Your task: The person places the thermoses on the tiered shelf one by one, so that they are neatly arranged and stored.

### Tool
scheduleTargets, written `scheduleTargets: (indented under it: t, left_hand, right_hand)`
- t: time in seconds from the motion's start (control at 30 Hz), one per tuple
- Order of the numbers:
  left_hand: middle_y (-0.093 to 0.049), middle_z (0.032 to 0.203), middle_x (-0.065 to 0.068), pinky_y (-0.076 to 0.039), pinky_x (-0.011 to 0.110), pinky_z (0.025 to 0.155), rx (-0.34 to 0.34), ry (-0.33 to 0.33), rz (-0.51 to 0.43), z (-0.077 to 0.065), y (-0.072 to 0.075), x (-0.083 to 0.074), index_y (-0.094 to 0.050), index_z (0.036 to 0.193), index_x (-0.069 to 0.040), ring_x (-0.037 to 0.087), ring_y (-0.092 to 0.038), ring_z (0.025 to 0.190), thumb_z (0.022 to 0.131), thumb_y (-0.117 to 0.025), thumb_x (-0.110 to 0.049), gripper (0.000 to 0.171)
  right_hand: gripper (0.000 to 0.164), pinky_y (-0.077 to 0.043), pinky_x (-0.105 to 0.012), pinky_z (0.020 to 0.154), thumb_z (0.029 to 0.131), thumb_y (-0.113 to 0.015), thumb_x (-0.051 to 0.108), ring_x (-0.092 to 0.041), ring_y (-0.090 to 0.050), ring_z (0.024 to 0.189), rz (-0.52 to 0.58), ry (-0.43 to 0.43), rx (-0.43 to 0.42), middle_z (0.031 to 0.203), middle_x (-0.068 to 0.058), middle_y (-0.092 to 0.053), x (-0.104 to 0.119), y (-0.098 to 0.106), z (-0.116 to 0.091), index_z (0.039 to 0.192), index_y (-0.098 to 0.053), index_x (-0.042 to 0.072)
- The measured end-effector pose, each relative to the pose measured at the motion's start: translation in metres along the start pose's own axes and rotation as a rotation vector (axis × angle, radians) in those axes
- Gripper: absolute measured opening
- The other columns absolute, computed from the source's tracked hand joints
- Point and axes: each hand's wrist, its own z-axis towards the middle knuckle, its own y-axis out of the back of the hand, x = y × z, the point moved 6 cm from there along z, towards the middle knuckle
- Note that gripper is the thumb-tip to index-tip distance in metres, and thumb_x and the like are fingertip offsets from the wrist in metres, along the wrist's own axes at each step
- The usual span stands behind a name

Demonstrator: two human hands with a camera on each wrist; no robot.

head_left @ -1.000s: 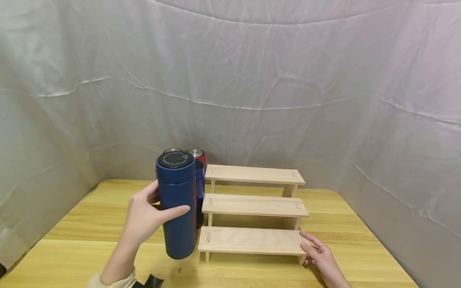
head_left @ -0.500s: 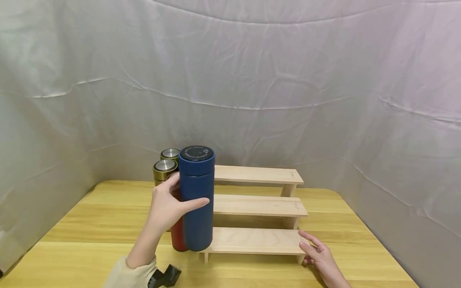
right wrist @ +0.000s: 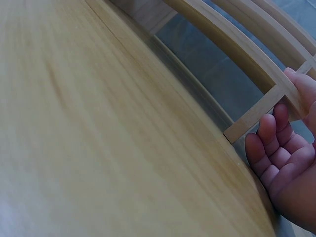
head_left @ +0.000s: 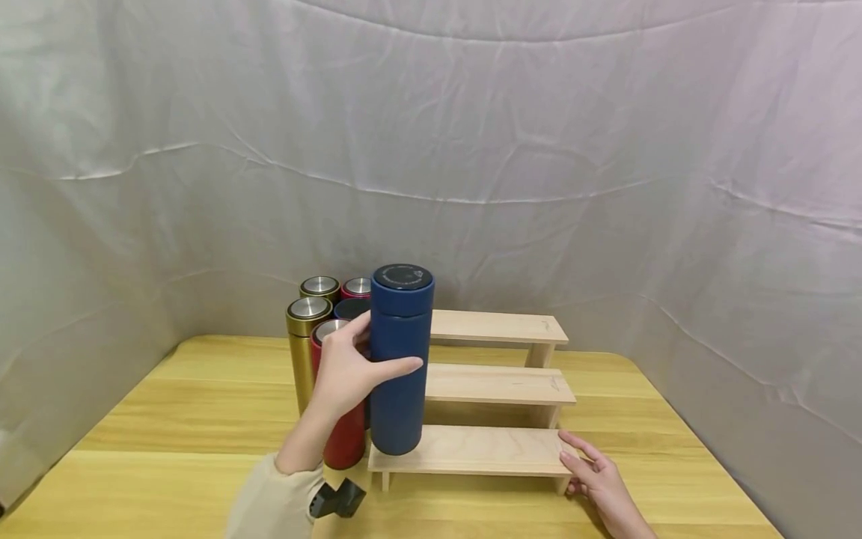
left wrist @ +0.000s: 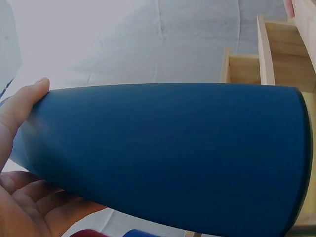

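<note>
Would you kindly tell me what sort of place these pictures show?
Probably a makeshift filming or demonstration booth: pale grey cloth hangs behind and on both sides of a wooden table, which bears a three-tier wooden stand.

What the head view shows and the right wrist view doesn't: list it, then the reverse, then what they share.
Only head: the left hand gripping the blue bottle, plus red bottles and gold bottles.
Only right wrist: the palm side of the right hand, close up.
Both: the right hand holding one end of the stand, and the table.
</note>
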Motion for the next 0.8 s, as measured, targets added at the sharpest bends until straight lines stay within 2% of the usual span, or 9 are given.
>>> scheduleTargets:
  t: [0.17, 0.3, 0.6, 0.8]
  left_hand:
    - [-0.065, 0.098, 0.007, -0.050, 0.037, 0.073, 0.014, 0.000, -0.031, 0.007, -0.011, 0.001, -0.057, 0.115, -0.010, 0.020, -0.063, 0.083, 0.061, -0.083, -0.024, 0.061]
    - [-0.065, 0.095, 0.007, -0.051, 0.036, 0.071, 0.022, -0.027, -0.048, 0.014, -0.019, -0.002, -0.059, 0.112, -0.010, 0.019, -0.063, 0.081, 0.062, -0.083, -0.023, 0.057]
    - [-0.066, 0.092, 0.003, -0.052, 0.034, 0.067, 0.001, -0.064, -0.059, 0.028, -0.037, -0.005, -0.061, 0.108, -0.011, 0.016, -0.063, 0.076, 0.062, -0.082, -0.027, 0.052]
    - [-0.066, 0.091, 0.002, -0.052, 0.033, 0.065, 0.001, -0.079, -0.051, 0.035, -0.048, -0.009, -0.061, 0.108, -0.012, 0.014, -0.062, 0.076, 0.064, -0.081, -0.030, 0.052]
  right_hand:
    - [0.040, -0.046, -0.024, 0.050, 0.084, -0.060, 0.013, -0.011, -0.049, 0.054, 0.001, -0.001, -0.002, 0.082, -0.005, -0.059, 0.000, 0.000, -0.002, 0.121, -0.052, 0.000]
    - [0.040, -0.046, -0.024, 0.050, 0.085, -0.060, 0.012, -0.011, -0.049, 0.054, 0.001, 0.007, 0.004, 0.082, -0.004, -0.060, 0.001, -0.001, -0.003, 0.122, -0.051, 0.000]
    - [0.043, -0.047, -0.025, 0.051, 0.085, -0.059, 0.012, -0.011, -0.049, 0.053, -0.003, 0.017, 0.015, 0.088, -0.004, -0.062, 0.003, -0.002, -0.003, 0.124, -0.048, -0.003]
    - [0.043, -0.047, -0.025, 0.051, 0.084, -0.060, 0.012, -0.011, -0.049, 0.052, 0.001, 0.013, 0.015, 0.081, -0.004, -0.060, 0.002, -0.002, -0.004, 0.123, -0.049, -0.003]
